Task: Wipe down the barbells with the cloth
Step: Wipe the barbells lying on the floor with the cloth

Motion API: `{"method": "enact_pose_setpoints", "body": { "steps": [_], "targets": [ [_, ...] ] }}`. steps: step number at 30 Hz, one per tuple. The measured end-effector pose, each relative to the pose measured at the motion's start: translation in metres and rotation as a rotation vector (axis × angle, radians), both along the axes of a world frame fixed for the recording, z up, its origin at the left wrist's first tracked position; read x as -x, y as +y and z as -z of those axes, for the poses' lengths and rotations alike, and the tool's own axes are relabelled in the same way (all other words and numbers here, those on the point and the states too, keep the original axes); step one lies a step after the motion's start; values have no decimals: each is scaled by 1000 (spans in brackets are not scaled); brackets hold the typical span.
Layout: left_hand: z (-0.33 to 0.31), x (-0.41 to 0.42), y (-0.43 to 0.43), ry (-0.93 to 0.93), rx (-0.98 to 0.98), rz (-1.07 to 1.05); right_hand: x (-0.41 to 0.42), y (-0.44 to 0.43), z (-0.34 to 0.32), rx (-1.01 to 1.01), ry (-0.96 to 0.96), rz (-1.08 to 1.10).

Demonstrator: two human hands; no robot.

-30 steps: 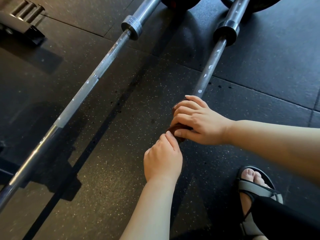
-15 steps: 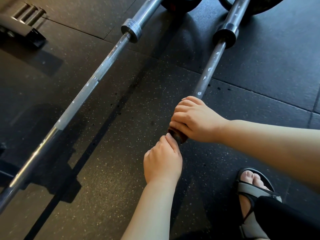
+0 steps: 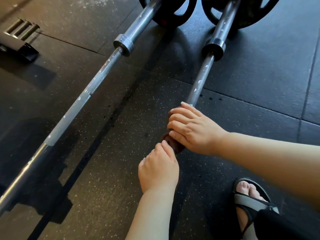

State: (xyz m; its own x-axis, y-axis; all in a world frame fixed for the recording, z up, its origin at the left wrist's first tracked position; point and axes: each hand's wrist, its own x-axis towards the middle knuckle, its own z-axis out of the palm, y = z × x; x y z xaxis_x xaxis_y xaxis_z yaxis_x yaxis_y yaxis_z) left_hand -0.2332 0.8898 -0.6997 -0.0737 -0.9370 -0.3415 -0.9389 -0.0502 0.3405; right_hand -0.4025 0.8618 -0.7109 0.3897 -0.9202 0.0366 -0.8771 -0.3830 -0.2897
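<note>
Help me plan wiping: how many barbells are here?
2. The left barbell lies untouched; the right barbell is gripped by the right hand through the cloth. Others may lie outside the frame.

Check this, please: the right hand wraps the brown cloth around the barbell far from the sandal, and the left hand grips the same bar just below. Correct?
Not quite. In the head view the right hand wraps the brown cloth around the barbell near the sandal, not the far one. The left hand grips the same bar just below.

dim, slightly soft picture; hard shadows fall leftward, glare on metal, edges warped
</note>
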Motion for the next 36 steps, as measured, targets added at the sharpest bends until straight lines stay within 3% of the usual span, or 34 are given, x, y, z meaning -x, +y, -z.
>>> {"method": "enact_pose_setpoints", "body": {
  "steps": [3,9,13,20,25,31,36],
  "targets": [
    [0,-2,1,12,16,15,-12,6,3,2,-45,125],
    [5,-3,-1,-6,20,34,4,-2,-2,-16,-14,6],
    [1,-1,-1,-28,7,51,-9,5,-3,14,-49,187],
    [-1,-2,-1,-21,6,44,-4,4,-4,-38,-70,-74],
    [-2,-1,-1,-28,12,45,-5,4,-1,28,-121,159],
    [-3,-2,-1,-30,13,57,-10,5,-2,11,-77,-60],
    [5,-2,0,-20,14,22,4,-4,1,23,-82,199]
  ]
}}
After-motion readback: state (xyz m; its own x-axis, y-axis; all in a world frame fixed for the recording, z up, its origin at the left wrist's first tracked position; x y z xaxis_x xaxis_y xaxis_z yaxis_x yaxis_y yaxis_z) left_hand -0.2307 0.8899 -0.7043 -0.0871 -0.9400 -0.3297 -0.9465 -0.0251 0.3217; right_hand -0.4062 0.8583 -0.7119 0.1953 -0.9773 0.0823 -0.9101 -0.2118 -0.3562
